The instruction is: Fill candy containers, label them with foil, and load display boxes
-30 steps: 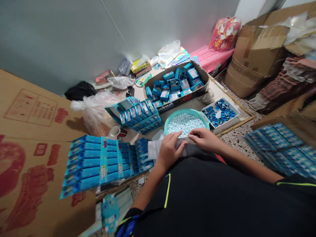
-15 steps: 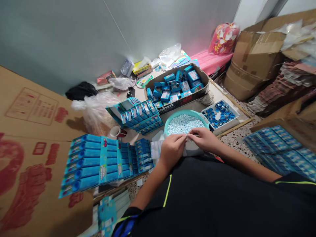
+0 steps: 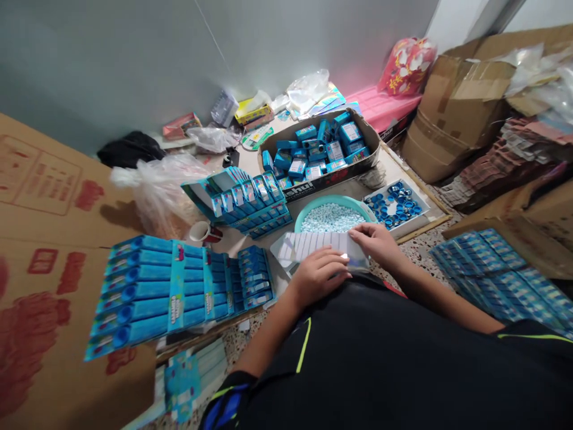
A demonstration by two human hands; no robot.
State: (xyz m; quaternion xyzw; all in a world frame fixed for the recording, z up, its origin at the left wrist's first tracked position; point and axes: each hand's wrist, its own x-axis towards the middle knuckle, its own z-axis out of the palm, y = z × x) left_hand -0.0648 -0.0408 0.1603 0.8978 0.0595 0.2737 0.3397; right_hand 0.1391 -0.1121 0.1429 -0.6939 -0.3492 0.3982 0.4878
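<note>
Left hand [image 3: 319, 276]: my fingers press down on the near edge of the clear ribbed tray [image 3: 313, 248], gripping it.
Right hand [image 3: 375, 240]: pinches the tray's far right corner.
Change: a second ago both hands bunched at the bowl's rim; now the tray lies flat before me, ready for handling.
Bowl [image 3: 308, 210]: teal, full of pale pellets, just behind the tray.
Surroundings: blue boxes [image 3: 179, 289] on cardboard, grey wall.

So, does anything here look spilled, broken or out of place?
Nothing looks spilled or broken. The pellets stay inside the bowl, the caps inside their tray. Both hands, left and right, rest on a flat sheet.
</note>
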